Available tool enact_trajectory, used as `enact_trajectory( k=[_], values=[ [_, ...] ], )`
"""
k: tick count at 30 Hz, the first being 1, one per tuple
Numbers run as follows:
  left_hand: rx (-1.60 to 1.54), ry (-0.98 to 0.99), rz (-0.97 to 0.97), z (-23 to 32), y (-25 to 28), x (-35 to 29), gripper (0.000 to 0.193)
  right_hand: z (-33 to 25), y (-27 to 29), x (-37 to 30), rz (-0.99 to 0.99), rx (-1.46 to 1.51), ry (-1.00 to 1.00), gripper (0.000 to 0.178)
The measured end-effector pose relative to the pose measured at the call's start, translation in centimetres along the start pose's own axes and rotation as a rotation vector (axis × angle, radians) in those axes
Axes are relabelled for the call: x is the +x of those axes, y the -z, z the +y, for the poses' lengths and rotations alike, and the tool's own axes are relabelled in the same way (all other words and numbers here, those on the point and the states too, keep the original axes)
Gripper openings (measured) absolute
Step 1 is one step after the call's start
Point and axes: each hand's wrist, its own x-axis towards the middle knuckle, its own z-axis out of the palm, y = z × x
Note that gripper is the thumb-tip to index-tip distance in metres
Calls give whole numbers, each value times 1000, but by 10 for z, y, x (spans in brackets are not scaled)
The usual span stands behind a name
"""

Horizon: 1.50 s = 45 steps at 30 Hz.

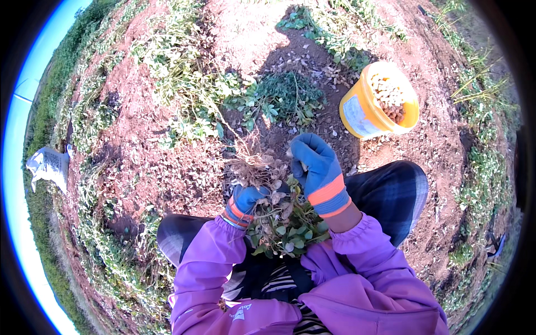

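Observation:
My left hand [248,200], in a blue glove with an orange-striped cuff, is closed around an uprooted peanut plant [258,168]. Its tangled roots and pods point up and away from me, while the green leaves hang down into my lap. Just right of the roots is my right hand [317,162], gloved the same way, with its fingers curled in. A small pale peanut [304,166] shows at those fingers, partly hidden by the glove. Beyond the right hand stands a yellow bucket [375,124], tilted toward the right in view and holding many peanuts [388,97].
A heap of green pulled plants [287,95] lies on the reddish soil ahead. More plants [178,72] lie in rows to the left and far right. A white sack [49,166] stands at the far left. My bent knees [391,192] flank the work.

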Motion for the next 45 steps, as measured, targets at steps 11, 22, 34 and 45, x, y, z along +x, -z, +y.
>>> enact_trajectory(
  k=[11, 22, 34, 45],
  values=[
    [-125, -130, -138, 17, -46, -4, 44, -187, 166, 112, 465, -721, 598, 17],
    [-217, -228, -446, 6, -13, 0, 67, -89, 30, 35, -471, -914, 363, 24],
    [-248, -29, -170, 12, -18, -14, 67, -19, -1, 11, -733, -808, 103, 21],
    [-144, -15, -104, 9, -16, -10, 57, -44, 31, 35, -535, -57, -369, 17]
  ],
)
